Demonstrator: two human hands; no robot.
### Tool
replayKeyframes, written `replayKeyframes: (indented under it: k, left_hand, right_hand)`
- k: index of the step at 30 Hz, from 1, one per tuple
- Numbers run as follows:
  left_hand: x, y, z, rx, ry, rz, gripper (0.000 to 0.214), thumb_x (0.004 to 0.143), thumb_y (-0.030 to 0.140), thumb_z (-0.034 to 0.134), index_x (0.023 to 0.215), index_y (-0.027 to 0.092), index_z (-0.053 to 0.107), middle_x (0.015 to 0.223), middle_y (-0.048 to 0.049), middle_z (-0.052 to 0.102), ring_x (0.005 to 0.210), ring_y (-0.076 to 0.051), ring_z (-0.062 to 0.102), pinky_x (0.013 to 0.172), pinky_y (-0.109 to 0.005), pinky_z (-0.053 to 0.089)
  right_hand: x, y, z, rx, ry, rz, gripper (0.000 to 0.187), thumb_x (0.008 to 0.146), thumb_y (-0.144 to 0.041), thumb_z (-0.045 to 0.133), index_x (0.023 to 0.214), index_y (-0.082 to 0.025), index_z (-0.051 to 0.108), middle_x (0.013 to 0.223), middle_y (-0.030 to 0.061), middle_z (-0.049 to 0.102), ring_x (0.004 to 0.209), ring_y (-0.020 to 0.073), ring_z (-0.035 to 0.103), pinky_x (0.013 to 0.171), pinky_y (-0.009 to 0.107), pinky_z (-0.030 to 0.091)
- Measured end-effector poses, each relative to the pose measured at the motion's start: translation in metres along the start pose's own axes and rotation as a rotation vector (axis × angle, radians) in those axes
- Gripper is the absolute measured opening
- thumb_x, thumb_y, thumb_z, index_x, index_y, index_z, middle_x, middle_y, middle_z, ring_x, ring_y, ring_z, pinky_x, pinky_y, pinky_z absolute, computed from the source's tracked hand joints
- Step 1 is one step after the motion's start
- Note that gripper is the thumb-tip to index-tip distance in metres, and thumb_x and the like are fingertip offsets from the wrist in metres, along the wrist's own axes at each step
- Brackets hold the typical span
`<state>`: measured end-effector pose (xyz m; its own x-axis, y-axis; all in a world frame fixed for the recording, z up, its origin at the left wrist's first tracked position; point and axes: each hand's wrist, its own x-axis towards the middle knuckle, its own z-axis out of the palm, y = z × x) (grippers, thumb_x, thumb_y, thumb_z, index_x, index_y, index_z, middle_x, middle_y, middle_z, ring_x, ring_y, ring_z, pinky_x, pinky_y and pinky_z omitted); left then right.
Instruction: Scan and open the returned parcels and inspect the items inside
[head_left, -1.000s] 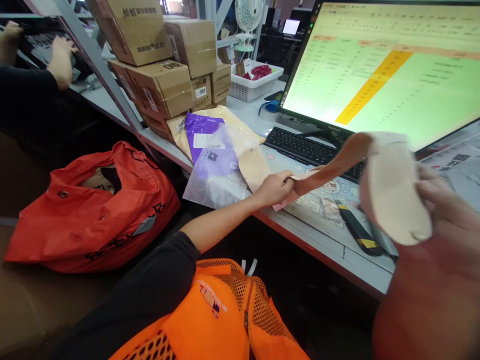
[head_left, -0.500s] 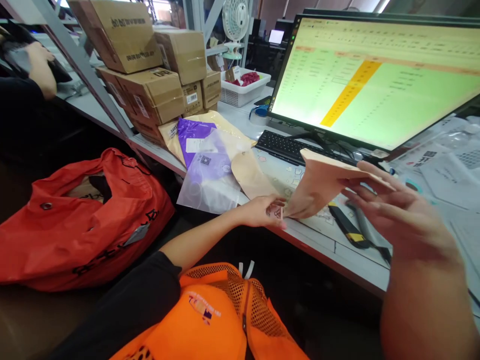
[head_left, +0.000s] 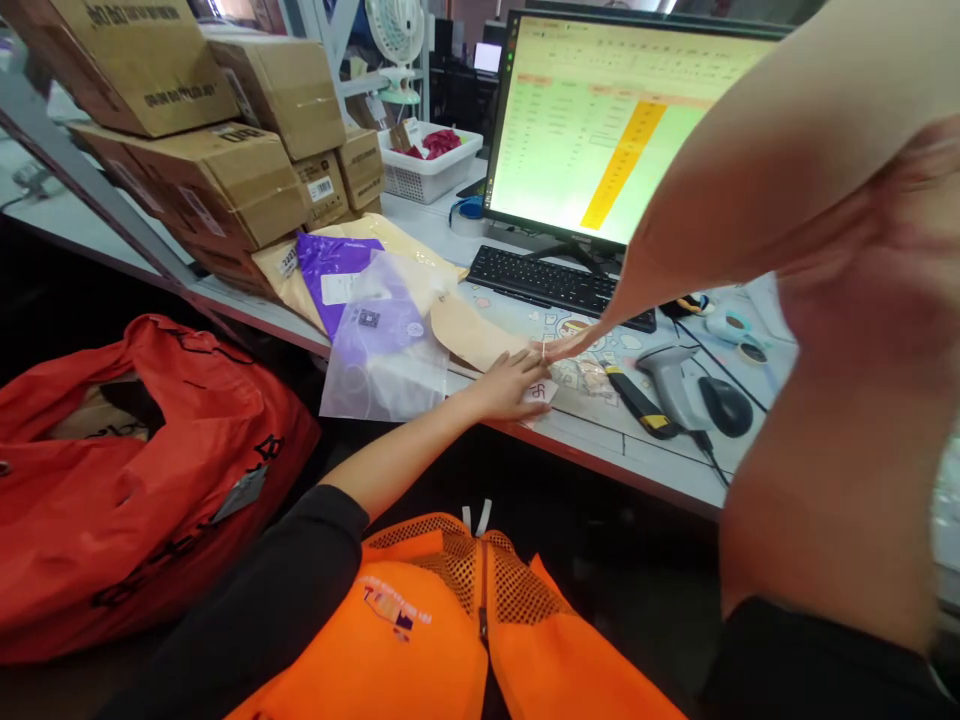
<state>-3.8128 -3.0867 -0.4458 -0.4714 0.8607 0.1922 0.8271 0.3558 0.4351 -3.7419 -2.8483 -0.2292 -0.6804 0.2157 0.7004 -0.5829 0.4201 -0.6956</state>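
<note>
A smooth beige stretchy garment (head_left: pixel 742 190) is pulled long and tapers to a narrow end near my left hand. My left hand (head_left: pixel 508 388) lies at the desk edge, with a small white printed tag (head_left: pixel 541 391) between its thumb and fingers, beside the garment's narrow end. At the upper right, my raised right hand (head_left: pixel 919 210) is closed on the wide part of the garment; it is blurred and its fingers are partly covered. Next to my left hand lies a rounded beige piece (head_left: pixel 472 332), and left of that a frosted plastic bag (head_left: pixel 390 365).
A purple mailer (head_left: pixel 334 262) and stacked cartons (head_left: pixel 225 185) stand left. Behind are a keyboard (head_left: pixel 540 278) and monitor (head_left: pixel 555 130). A utility knife (head_left: pixel 641 405), barcode scanner (head_left: pixel 671 385) and mouse (head_left: pixel 726 406) lie right. An orange-red bag (head_left: pixel 187 480) sits at lower left.
My right hand has risen up and to the right, stretching the garment across the view. My left hand stays low at the desk edge with the tag. The view has turned right.
</note>
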Motion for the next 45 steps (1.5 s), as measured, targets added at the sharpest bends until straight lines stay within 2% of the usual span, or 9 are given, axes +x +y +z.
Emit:
replayKeyframes:
  k: [5, 10, 16, 19, 24, 30, 33, 39, 45]
  left_hand:
    - [-0.023, 0.022, 0.002, 0.059, -0.017, 0.077, 0.048, 0.093, 0.053, 0.068, 0.129, 0.021, 0.069, 0.158, -0.0145, 0.049, 0.154, -0.037, 0.034, 0.127, -0.056, 0.027]
    - [-0.055, 0.038, -0.005, -0.129, 0.012, 0.095, 0.037, 0.098, 0.046, 0.065, 0.122, 0.019, 0.070, 0.144, -0.0160, 0.063, 0.138, -0.032, 0.056, 0.117, -0.049, 0.044]
    - [-0.087, 0.047, -0.017, -0.275, 0.097, 0.011, 0.032, 0.100, 0.041, 0.063, 0.121, 0.018, 0.069, 0.129, -0.0123, 0.072, 0.124, -0.027, 0.066, 0.108, -0.043, 0.052]
    - [-0.098, 0.033, -0.041, -0.304, 0.222, -0.229, 0.028, 0.099, 0.042, 0.061, 0.115, 0.021, 0.071, 0.119, -0.0083, 0.076, 0.106, -0.024, 0.072, 0.095, -0.038, 0.058]
    - [-0.081, -0.028, -0.092, -0.190, 0.483, -0.675, 0.033, 0.096, 0.043, 0.064, 0.116, 0.018, 0.067, 0.121, -0.0124, 0.074, 0.105, -0.029, 0.072, 0.097, -0.044, 0.055]
    - [-0.025, -0.084, -0.103, -0.237, 0.439, -0.901, 0.082, 0.075, 0.045, 0.086, 0.141, 0.010, 0.050, 0.137, -0.0258, 0.064, 0.130, -0.042, 0.060, 0.110, -0.052, 0.046]
    - [-0.013, -0.090, -0.094, -0.559, 0.491, -0.811, 0.075, 0.066, 0.029, 0.086, 0.132, 0.009, 0.056, 0.133, -0.0234, 0.067, 0.122, -0.037, 0.066, 0.101, -0.046, 0.054]
    - [-0.004, -0.076, -0.104, -0.871, 0.473, -0.245, 0.072, 0.065, 0.036, 0.085, 0.130, 0.012, 0.065, 0.132, -0.0136, 0.070, 0.123, -0.034, 0.064, 0.101, -0.041, 0.055]
    - [0.017, -0.032, -0.159, -0.615, 0.443, 0.041, 0.061, 0.076, 0.036, 0.079, 0.132, 0.016, 0.066, 0.139, -0.0102, 0.066, 0.137, -0.034, 0.055, 0.113, -0.042, 0.046]
  right_hand:
    - [-0.006, 0.054, 0.058, 0.289, -0.009, 0.270, 0.035, 0.087, -0.051, 0.078, 0.090, -0.018, 0.067, 0.087, 0.0024, 0.072, 0.094, 0.0176, 0.070, 0.085, 0.033, 0.057]
    - [-0.015, 0.109, 0.113, 0.277, -0.218, 0.496, 0.049, 0.077, -0.063, 0.082, 0.086, -0.018, 0.066, 0.081, -0.0001, 0.068, 0.076, 0.0139, 0.062, 0.070, 0.025, 0.053]
    - [-0.015, 0.144, 0.169, -0.417, -0.572, 0.460, 0.031, 0.098, -0.044, 0.062, 0.102, -0.016, 0.074, 0.105, 0.0084, 0.075, 0.100, 0.0239, 0.068, 0.091, 0.033, 0.052]
    - [-0.024, 0.154, 0.168, -0.709, -0.701, 0.456, 0.036, 0.096, -0.040, 0.064, 0.119, -0.013, 0.074, 0.116, 0.0141, 0.074, 0.112, 0.0290, 0.067, 0.103, 0.037, 0.049]
    - [-0.048, 0.160, 0.144, -0.707, -0.825, 0.516, 0.048, 0.094, -0.042, 0.068, 0.131, -0.012, 0.069, 0.120, 0.0168, 0.074, 0.103, 0.0283, 0.071, 0.096, 0.037, 0.054]
    - [-0.066, 0.158, 0.142, -0.697, -0.860, 0.540, 0.071, 0.083, -0.039, 0.080, 0.144, -0.008, 0.059, 0.126, 0.0213, 0.070, 0.109, 0.0328, 0.069, 0.099, 0.042, 0.054]
    - [-0.065, 0.158, 0.140, -0.667, -0.853, 0.536, 0.077, 0.083, -0.040, 0.079, 0.149, -0.008, 0.053, 0.128, 0.0212, 0.068, 0.111, 0.0319, 0.068, 0.100, 0.043, 0.054]
    - [-0.057, 0.154, 0.125, -0.135, -0.698, 0.477, 0.103, 0.067, -0.044, 0.089, 0.154, -0.017, 0.042, 0.144, 0.0182, 0.059, 0.125, 0.0315, 0.061, 0.102, 0.044, 0.055]
    - [-0.028, 0.105, 0.100, 0.008, -0.445, 0.316, 0.042, 0.068, -0.041, 0.082, 0.100, -0.017, 0.069, 0.103, 0.0060, 0.073, 0.097, 0.0282, 0.067, 0.087, 0.043, 0.058]
